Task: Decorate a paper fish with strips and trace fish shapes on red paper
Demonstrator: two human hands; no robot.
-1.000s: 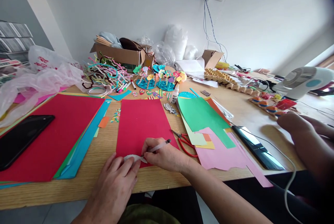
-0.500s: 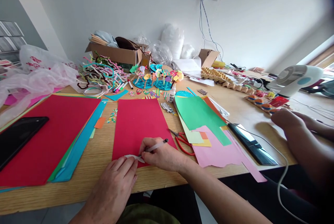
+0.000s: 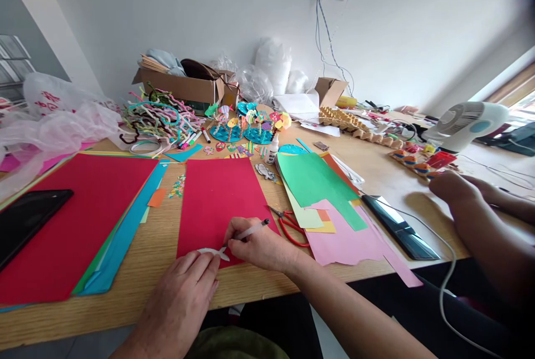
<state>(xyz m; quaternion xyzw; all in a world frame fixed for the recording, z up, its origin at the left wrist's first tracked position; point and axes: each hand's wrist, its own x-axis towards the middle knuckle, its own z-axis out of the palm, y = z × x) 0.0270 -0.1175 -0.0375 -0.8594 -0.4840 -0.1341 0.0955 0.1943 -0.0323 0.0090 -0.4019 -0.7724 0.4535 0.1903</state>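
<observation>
A sheet of red paper [image 3: 217,197] lies in front of me, its near edge close to the table edge. On its lower part is a small white fish-shaped cutout [image 3: 224,256], partly covered by my fingers. My left hand [image 3: 184,286] lies over the cutout with fingers stretched out, pressing it down. Between the fingers of my right hand [image 3: 254,245] is a pen [image 3: 256,229], its tip at the cutout's edge near the tail. Red-handled scissors [image 3: 290,228] rest just right of the red sheet, partly beneath green and pink paper.
Left stands a stack of coloured paper [image 3: 104,203] with a black phone [image 3: 33,219] on it. Pipe cleaners [image 3: 163,119], a glue bottle [image 3: 272,150] and paper fish models [image 3: 251,125] are behind. At right are a dark phone [image 3: 399,228], a fan [image 3: 468,122] and another person's arm [image 3: 468,208].
The view has shifted slightly to the right. The pen tip has moved a little left along the cutout, and more of the cutout's tail shows. My left hand stays on it.
</observation>
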